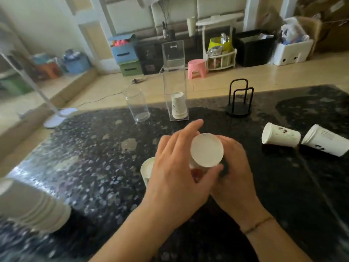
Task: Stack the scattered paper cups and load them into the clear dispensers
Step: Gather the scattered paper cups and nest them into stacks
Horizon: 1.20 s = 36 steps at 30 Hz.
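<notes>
Dim indoor daylight, pale glare streaking the dark countertop (62, 154) at left, hands motion-blurred, wide-angle bending at edges (corners smeared)

White paper cup (206, 150) held base-up; nested cups (177, 108) inverted inside square dispenser (174, 80).

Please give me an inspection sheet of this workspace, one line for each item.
Surface: dark speckled stone counter, glare at left.
Job's things: square clear dispenser holds upside-down cup stack; round clear dispenser empty; two cups lying on their sides at right; one cup behind the left hand; blurred stack at lower left.
Clutter: black wire holder.
Grippers: left hand and right hand together hold a cup, base up.
Cables: a cord on the floor.
Surroundings: pink stool, storage boxes, white rack.
</notes>
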Each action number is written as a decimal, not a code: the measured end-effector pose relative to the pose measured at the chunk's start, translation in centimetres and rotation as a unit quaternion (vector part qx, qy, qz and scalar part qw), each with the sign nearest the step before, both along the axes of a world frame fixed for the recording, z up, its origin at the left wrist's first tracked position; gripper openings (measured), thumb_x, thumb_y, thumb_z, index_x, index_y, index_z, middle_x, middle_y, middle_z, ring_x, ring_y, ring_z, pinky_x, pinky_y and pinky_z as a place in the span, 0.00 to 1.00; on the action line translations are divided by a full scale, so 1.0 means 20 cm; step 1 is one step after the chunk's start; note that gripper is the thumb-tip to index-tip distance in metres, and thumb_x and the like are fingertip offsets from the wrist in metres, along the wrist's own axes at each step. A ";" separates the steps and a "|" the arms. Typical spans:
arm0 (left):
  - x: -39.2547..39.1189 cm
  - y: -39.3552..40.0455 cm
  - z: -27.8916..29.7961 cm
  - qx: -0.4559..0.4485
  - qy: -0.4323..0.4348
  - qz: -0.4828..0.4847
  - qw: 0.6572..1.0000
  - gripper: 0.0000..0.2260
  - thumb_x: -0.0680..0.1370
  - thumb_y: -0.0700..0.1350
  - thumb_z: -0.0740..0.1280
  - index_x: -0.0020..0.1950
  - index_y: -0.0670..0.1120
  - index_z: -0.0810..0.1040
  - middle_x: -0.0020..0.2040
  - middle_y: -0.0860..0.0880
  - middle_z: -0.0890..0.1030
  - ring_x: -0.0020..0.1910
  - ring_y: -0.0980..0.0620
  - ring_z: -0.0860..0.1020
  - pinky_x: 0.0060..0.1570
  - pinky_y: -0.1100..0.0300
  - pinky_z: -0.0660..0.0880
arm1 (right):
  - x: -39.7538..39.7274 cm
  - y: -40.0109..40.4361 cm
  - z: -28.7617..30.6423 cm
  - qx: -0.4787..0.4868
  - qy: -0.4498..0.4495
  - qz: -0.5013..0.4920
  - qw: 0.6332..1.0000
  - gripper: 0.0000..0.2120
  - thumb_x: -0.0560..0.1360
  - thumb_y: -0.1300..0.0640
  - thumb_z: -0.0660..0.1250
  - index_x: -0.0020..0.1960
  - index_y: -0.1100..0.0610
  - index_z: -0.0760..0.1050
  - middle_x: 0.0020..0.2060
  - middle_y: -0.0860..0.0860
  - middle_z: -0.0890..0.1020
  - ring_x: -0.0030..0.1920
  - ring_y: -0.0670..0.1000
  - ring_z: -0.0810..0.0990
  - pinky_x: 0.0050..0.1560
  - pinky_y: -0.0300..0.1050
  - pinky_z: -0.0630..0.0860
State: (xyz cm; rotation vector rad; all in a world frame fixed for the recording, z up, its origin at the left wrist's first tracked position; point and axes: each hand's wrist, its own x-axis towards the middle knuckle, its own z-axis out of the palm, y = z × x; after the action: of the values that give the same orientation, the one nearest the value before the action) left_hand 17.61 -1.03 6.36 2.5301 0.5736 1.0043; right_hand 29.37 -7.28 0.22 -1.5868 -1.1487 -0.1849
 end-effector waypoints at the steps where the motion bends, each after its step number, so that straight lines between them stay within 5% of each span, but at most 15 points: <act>1: -0.06 0.03 0.04 0.002 -0.014 0.014 1.000 0.33 0.70 0.58 0.71 0.73 0.54 0.65 0.62 0.60 0.74 0.60 0.57 0.71 0.60 0.62 0.71 | -0.07 0.05 0.05 0.017 0.038 0.031 0.999 0.32 0.69 0.30 0.63 0.65 0.50 0.70 0.57 0.35 0.73 0.62 0.45 0.74 0.62 0.54 0.74; 5: -0.26 0.16 0.12 -0.040 -0.060 0.061 0.996 0.25 0.70 0.61 0.69 0.66 0.57 0.72 0.57 0.64 0.76 0.59 0.57 0.73 0.57 0.69 0.69 | -0.26 0.20 0.17 0.014 0.073 0.093 0.993 0.29 0.67 0.35 0.70 0.62 0.47 0.72 0.55 0.36 0.74 0.59 0.45 0.74 0.57 0.50 0.76; 9: -0.38 0.31 -0.05 -0.166 0.025 0.055 0.984 0.20 0.70 0.57 0.71 0.61 0.65 0.72 0.55 0.66 0.79 0.57 0.63 0.76 0.52 0.74 0.70 | -0.32 0.29 0.10 -0.205 -0.033 0.024 0.978 0.25 0.65 0.31 0.64 0.56 0.45 0.74 0.48 0.41 0.77 0.53 0.47 0.73 0.52 0.49 0.73; 11: -0.40 0.32 -0.15 -0.223 0.061 0.041 0.972 0.22 0.69 0.58 0.73 0.59 0.70 0.69 0.53 0.67 0.80 0.54 0.63 0.79 0.52 0.69 0.74 | -0.33 0.29 0.02 -0.296 0.009 0.042 0.954 0.24 0.63 0.31 0.66 0.53 0.43 0.72 0.47 0.41 0.75 0.51 0.47 0.75 0.51 0.48 0.74; 15: -0.43 0.32 -0.23 -0.250 0.067 0.028 0.966 0.24 0.70 0.58 0.72 0.61 0.71 0.67 0.57 0.68 0.77 0.56 0.63 0.77 0.56 0.59 0.77 | -0.31 0.25 -0.05 -0.298 0.109 0.083 0.945 0.27 0.60 0.33 0.71 0.56 0.41 0.71 0.50 0.39 0.73 0.51 0.42 0.76 0.50 0.47 0.77; 18: -0.44 0.34 -0.21 -0.245 0.106 0.038 0.963 0.32 0.69 0.64 0.72 0.69 0.69 0.61 0.62 0.70 0.73 0.63 0.65 0.73 0.64 0.56 0.73 | -0.30 0.21 -0.06 -0.303 0.119 0.125 0.937 0.33 0.61 0.35 0.75 0.62 0.36 0.67 0.56 0.34 0.72 0.58 0.38 0.72 0.58 0.42 0.74; 21: -0.42 0.29 -0.17 -0.175 0.077 0.107 0.976 0.45 0.66 0.78 0.60 0.77 0.60 0.52 0.76 0.62 0.59 0.76 0.59 0.56 0.74 0.52 0.59 | -0.23 0.14 -0.08 -0.339 0.142 0.164 0.916 0.46 0.61 0.36 0.76 0.72 0.34 0.56 0.64 0.30 0.66 0.67 0.33 0.61 0.65 0.37 0.62; 24: -0.29 0.15 -0.04 -0.038 -0.086 0.111 0.989 0.32 0.75 0.66 0.61 0.73 0.50 0.63 0.73 0.50 0.62 0.74 0.53 0.58 0.71 0.52 0.59 | -0.08 0.05 -0.09 -0.305 0.197 0.139 0.921 0.45 0.61 0.29 0.70 0.74 0.35 0.56 0.66 0.32 0.67 0.68 0.33 0.62 0.66 0.38 0.62; 27: -0.01 0.02 0.00 0.034 -0.187 0.002 0.982 0.21 0.75 0.52 0.66 0.67 0.48 0.71 0.65 0.48 0.71 0.68 0.48 0.68 0.68 0.59 0.62 | 0.10 -0.08 -0.12 -0.227 0.302 0.056 0.924 0.39 0.62 0.28 0.64 0.70 0.41 0.64 0.64 0.38 0.73 0.66 0.40 0.70 0.65 0.46 0.70; 31: 0.44 -0.05 -0.14 -0.231 -0.070 -0.078 0.967 0.12 0.76 0.52 0.68 0.59 0.56 0.77 0.56 0.58 0.77 0.54 0.58 0.77 0.54 0.62 0.74 | 0.35 -0.26 -0.13 -0.140 0.411 -0.098 0.896 0.23 0.75 0.41 0.65 0.68 0.48 0.70 0.58 0.45 0.78 0.55 0.44 0.78 0.49 0.40 0.75; 33: 0.67 -0.05 -0.27 -0.330 0.018 -0.056 0.942 0.10 0.77 0.52 0.70 0.57 0.55 0.79 0.54 0.54 0.79 0.44 0.59 0.79 0.47 0.61 0.77 | 0.47 -0.35 -0.15 -0.111 0.452 -0.151 0.872 0.20 0.76 0.43 0.65 0.65 0.49 0.73 0.55 0.44 0.79 0.56 0.47 0.78 0.57 0.49 0.76; 36: 0.97 -0.05 -0.43 -0.325 0.097 -0.018 0.941 0.18 0.77 0.55 0.70 0.64 0.50 0.78 0.62 0.53 0.76 0.57 0.55 0.78 0.61 0.59 0.74 | 0.57 -0.45 -0.16 -0.073 0.488 -0.181 0.851 0.18 0.76 0.45 0.66 0.63 0.49 0.74 0.50 0.41 0.79 0.54 0.46 0.79 0.61 0.54 0.76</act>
State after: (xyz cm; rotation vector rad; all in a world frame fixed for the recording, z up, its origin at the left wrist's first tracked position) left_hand 37.11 -1.99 -2.27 2.0355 0.7623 0.4413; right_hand 40.85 -16.18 -3.06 -1.6797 -0.0620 0.4473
